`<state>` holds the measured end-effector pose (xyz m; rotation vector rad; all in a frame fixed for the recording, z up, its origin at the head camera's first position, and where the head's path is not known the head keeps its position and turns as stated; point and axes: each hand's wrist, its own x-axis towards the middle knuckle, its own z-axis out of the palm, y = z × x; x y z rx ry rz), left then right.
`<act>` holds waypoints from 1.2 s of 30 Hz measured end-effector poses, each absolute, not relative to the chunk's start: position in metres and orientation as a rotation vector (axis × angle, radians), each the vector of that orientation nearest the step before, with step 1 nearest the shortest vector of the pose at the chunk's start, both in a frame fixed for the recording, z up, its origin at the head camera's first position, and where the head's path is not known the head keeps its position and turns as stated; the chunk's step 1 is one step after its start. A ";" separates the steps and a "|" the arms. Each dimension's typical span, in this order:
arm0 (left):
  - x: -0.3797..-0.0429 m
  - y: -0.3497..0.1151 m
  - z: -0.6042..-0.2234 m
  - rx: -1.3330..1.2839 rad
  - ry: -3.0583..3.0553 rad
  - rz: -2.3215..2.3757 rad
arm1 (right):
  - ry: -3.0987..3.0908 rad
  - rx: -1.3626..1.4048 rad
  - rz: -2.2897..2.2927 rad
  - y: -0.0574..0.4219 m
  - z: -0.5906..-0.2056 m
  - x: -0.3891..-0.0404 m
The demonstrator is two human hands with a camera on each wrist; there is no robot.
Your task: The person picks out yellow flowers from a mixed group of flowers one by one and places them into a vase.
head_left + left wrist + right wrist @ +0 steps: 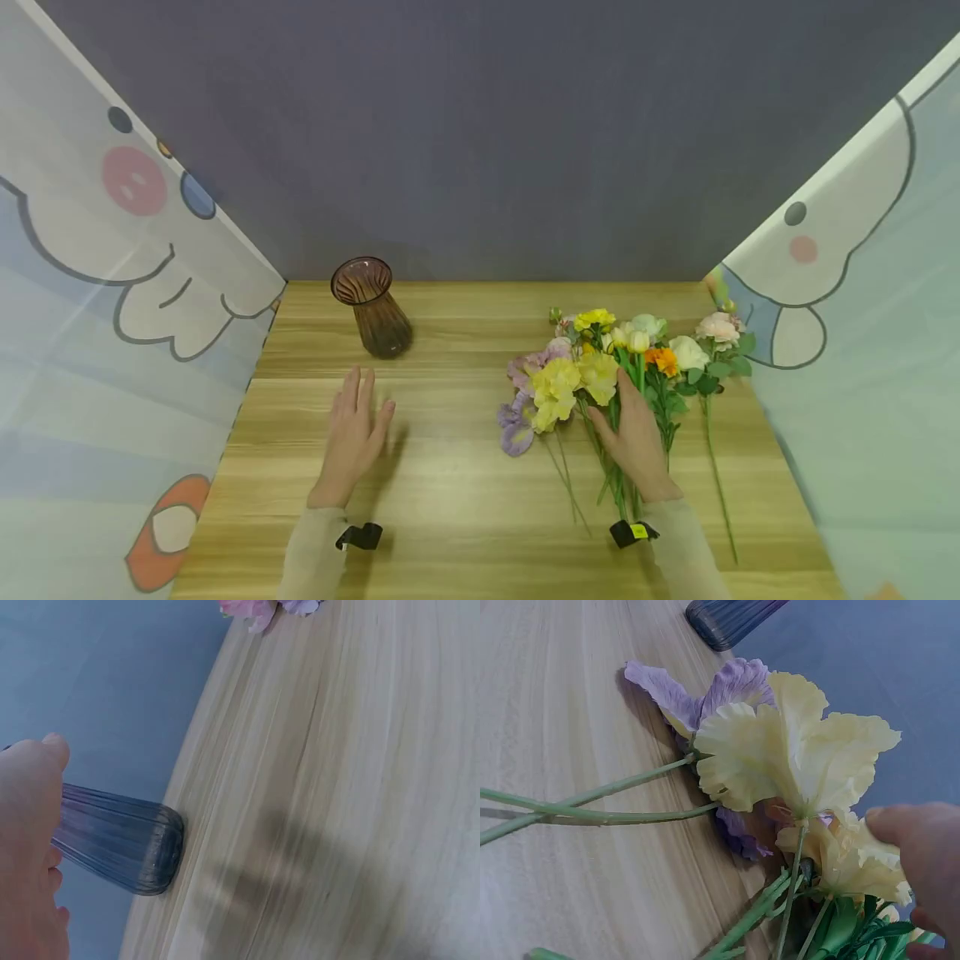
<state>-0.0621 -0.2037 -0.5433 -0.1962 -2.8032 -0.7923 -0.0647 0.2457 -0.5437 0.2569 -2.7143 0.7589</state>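
A ribbed brown glass vase (384,321) stands near the back left of the wooden table. My left hand (352,442) hovers in front of it, fingers extended and holding nothing; the left wrist view shows the vase (124,840) beyond the thumb. On the right lies a pile of flowers on long green stems. My right hand (636,433) is over these stems, thumb and fingers apart, beside a pale yellow flower (598,377). In the right wrist view the thumb (889,823) is close to yellow petals (840,761); whether it touches them I cannot tell.
Purple flowers (516,423) lie at the pile's left. White (687,353) and orange flowers (663,361) lie to its right, then a pale pink flower (717,329) on a long stem. A dark panel (495,150) rises behind the table, with printed cartoon curtains (847,400) at the sides.
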 end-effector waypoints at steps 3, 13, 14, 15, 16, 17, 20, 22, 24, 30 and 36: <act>-0.062 -0.200 -0.546 -0.214 -2.815 -0.827 | -2.715 0.219 0.729 0.248 -0.546 -0.063; -0.061 -0.187 -0.541 -0.254 -2.794 -0.919 | -2.631 0.060 0.628 0.256 -0.557 -0.058; -0.061 -0.186 -0.541 -0.259 -2.794 -0.922 | -2.634 0.038 0.628 0.257 -0.558 -0.058; -0.060 -0.185 -0.541 -0.266 -2.792 -0.925 | -2.638 0.021 0.633 0.257 -0.559 -0.058; -0.060 -0.184 -0.540 -0.275 -2.786 -0.931 | -2.644 0.012 0.633 0.258 -0.559 -0.057; -0.060 -0.184 -0.541 -0.282 -2.782 -0.934 | -2.651 0.008 0.633 0.258 -0.560 -0.057; -0.061 -0.183 -0.541 -0.309 -2.764 -0.948 | -2.675 0.002 0.626 0.259 -0.561 -0.057; -0.062 -0.182 -0.540 -0.316 -2.746 -0.956 | -2.706 -0.011 0.625 0.260 -0.562 -0.058; -0.063 -0.182 -0.537 -0.310 -2.729 -0.965 | -2.745 -0.027 0.625 0.262 -0.563 -0.059; -0.071 -0.183 -0.534 -0.271 -2.656 -1.007 | -2.825 -0.029 0.577 0.265 -0.567 -0.064; -0.087 -0.187 -0.532 -0.239 -2.603 -1.068 | -2.876 -0.041 0.528 0.266 -0.567 -0.069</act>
